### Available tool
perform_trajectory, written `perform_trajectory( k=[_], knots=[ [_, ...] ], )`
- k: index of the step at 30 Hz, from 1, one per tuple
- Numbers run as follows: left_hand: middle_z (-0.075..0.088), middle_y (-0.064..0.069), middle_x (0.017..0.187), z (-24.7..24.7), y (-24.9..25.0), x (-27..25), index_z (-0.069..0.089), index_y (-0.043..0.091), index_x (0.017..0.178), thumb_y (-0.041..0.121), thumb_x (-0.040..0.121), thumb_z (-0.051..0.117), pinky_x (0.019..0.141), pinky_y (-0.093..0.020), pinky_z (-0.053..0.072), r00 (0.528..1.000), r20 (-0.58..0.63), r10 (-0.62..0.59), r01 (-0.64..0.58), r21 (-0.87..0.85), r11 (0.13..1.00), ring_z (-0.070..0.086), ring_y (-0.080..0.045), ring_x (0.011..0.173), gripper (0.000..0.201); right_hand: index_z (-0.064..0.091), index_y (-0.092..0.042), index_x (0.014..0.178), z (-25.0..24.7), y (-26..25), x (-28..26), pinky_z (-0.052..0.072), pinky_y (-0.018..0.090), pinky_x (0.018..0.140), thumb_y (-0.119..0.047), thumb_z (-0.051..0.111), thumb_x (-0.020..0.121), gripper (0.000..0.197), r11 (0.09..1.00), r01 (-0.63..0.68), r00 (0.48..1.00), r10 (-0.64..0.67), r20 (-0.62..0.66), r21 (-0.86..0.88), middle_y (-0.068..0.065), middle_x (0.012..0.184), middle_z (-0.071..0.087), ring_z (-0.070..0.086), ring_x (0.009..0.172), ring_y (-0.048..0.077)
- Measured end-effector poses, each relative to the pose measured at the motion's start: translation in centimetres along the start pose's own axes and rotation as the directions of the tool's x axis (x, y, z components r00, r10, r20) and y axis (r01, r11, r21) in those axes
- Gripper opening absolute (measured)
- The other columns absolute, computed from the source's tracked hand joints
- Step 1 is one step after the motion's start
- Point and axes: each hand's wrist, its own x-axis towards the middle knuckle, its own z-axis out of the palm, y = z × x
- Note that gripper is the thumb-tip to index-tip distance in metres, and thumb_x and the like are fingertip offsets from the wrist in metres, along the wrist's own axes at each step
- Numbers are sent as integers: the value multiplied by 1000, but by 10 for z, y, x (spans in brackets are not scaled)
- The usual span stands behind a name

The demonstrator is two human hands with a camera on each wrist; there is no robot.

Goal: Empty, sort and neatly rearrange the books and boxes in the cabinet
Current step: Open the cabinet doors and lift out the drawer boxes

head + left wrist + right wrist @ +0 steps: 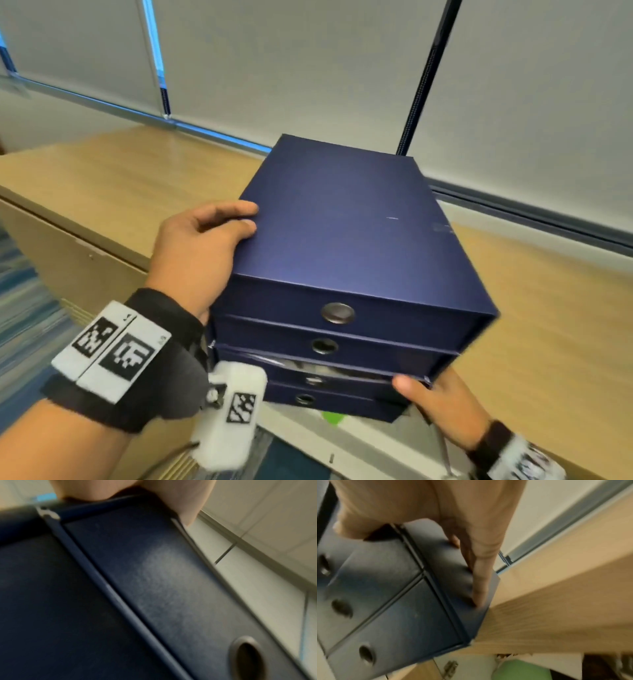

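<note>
Pale roller blinds fill the background behind a light wood cabinet top that runs across the head view; blue patterned carpet shows at the far left. At the left, the person's left hand, with a black wrist strap carrying white coded tags, grasps the upper left edge of a dark blue drawer box; its thumb lies on the lid near the left rim and the other fingers curl down the left side wall. The box shows 4 stacked drawer fronts, each with 1 round metal finger hole, facing the person; it sits tilted, its far end over the cabinet top, and whether it touches the wood cannot be told. At the right, the right hand holds the lower right corner; in the right wrist view the fingers lie flat along the right side wall while the thumb presses the front. A green object shows below the box.
</note>
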Motion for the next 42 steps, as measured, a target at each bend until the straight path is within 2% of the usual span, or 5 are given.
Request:
perform_trajectory(
  k=[5, 10, 22, 36, 42],
  knots=[
    [63, 5, 91, -13, -4, 62, 63, 28, 95, 47, 86, 61, 90, -37, 48, 960, -254, 115, -47, 259, 965, 59, -18, 94, 21, 33, -26, 147, 42, -4, 52, 45, 19, 101, -71, 78, 57, 110, 946, 98, 991, -122, -59, -310, -29, 126, 59, 57, 113, -9],
    [19, -1, 150, -23, -11, 67, 49, 46, 124, 52, 85, 63, 115, -43, 29, 997, -73, 22, 18, 517, 855, 37, -29, 133, 42, -30, -53, 140, 93, -14, 97, 44, 29, 105, -71, 74, 60, 132, 939, 2, 998, -21, -53, -345, -10, 153, 37, 56, 123, 12],
    [17, 0, 160, -22, -2, 102, 19, 48, 148, 52, 86, 60, 115, -49, 28, 970, 214, -114, -46, 623, 781, 24, -23, 145, 75, -48, -56, 121, 151, -28, 209, 45, 42, 104, -52, 73, 77, 129, 874, -43, 998, 59, 16, -484, 10, 157, 30, 53, 127, 31],
    [67, -8, 113, -48, -74, 45, 60, 22, 127, 26, 93, 61, 81, -18, 44, 821, 389, -417, 150, 557, 817, 64, -21, 107, 34, 61, -30, 129, 151, -22, 166, 47, 20, 95, -28, 57, 95, 35, 842, 183, 971, -74, 227, -507, -1, 119, 69, 63, 104, 6],
    [64, -1, 117, -83, -196, -31, 57, 27, 128, 35, 93, 61, 91, -22, 44, 677, 301, -672, 370, 651, 663, 61, -15, 103, 36, 73, -25, 102, 152, 133, 34, 41, 6, 63, -10, 53, 96, 26, 846, -161, 785, 422, 453, -509, -15, 84, 65, 57, 65, -10]
  ],
)
